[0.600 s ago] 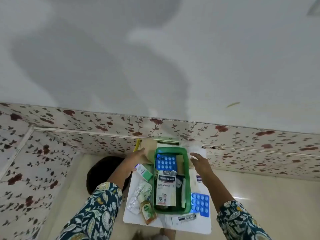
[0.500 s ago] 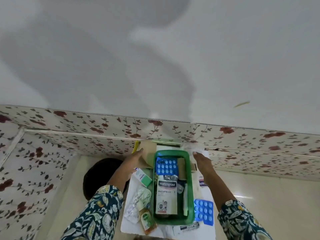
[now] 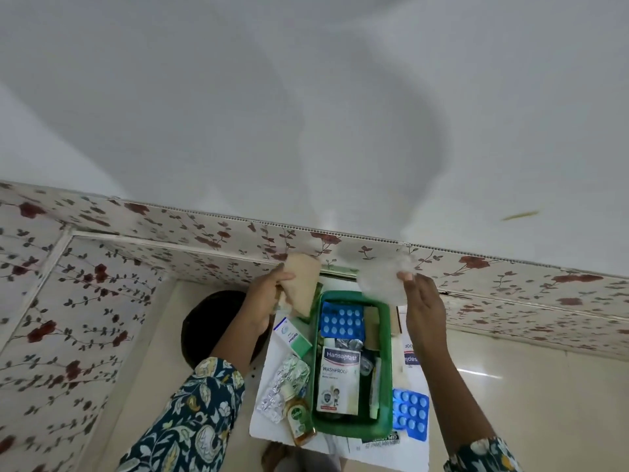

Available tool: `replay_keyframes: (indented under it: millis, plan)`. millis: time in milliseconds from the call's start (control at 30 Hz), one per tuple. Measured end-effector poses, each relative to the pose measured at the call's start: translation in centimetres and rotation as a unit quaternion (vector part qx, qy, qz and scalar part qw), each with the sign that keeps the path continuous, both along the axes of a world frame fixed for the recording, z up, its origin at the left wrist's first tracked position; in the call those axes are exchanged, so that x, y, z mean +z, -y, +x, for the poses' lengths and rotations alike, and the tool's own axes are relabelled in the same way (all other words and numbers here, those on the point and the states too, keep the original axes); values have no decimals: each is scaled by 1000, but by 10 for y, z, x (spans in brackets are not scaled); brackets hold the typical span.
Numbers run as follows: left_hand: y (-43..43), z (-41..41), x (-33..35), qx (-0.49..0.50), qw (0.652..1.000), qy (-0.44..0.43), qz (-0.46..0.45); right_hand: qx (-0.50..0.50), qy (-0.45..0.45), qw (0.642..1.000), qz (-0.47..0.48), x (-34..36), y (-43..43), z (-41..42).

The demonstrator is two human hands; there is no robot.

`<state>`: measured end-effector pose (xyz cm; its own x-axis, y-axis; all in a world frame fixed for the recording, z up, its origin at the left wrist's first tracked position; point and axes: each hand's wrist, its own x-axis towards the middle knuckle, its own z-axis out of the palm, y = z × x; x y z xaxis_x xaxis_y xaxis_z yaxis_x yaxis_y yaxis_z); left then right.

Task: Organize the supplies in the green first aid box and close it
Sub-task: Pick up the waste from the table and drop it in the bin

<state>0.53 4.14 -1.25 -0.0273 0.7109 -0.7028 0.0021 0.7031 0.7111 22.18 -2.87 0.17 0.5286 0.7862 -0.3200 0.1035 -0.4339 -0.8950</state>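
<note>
The green first aid box [image 3: 386, 366] stands open on a small white table [image 3: 388, 453]. Inside lie a blue blister pack [image 3: 342, 320], a white Hansaplast carton [image 3: 339, 383] and other small items. My left hand [image 3: 267, 294] holds a tan bandage roll [image 3: 303, 287] raised above the box's far left corner. My right hand [image 3: 423, 308] holds a white gauze pad [image 3: 381, 281] lifted above the box's far right corner.
Left of the box lie a green-white carton [image 3: 292, 337], foil strips [image 3: 282, 386] and an amber Dettol bottle [image 3: 299, 424]. Right of it sit a second blue blister pack [image 3: 410, 413] and another carton [image 3: 410, 356]. A floral wall panel [image 3: 136, 260] runs behind; a dark round object [image 3: 204, 321] lies on the floor.
Both hands have risen from the box's far corners, the left lifting the tan roll and the right lifting the white gauze pad. The view has shifted.
</note>
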Motion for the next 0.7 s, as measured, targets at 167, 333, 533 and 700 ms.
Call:
replay_keyframes:
  millis: [167, 333, 533, 700]
  plan:
    - [17, -26, 38, 57, 996, 39, 49, 29, -83, 995, 42, 32, -7, -65]
    - [41, -60, 50, 131, 987, 72, 53, 81, -133, 988, -15, 19, -22, -140]
    - [55, -140, 7, 179, 984, 4, -2, 134, -269, 932, -205, -41, -28, -240]
    - [46, -207, -61, 174, 982, -66, -42, 160, -163, 933, -277, -131, -44, -311]
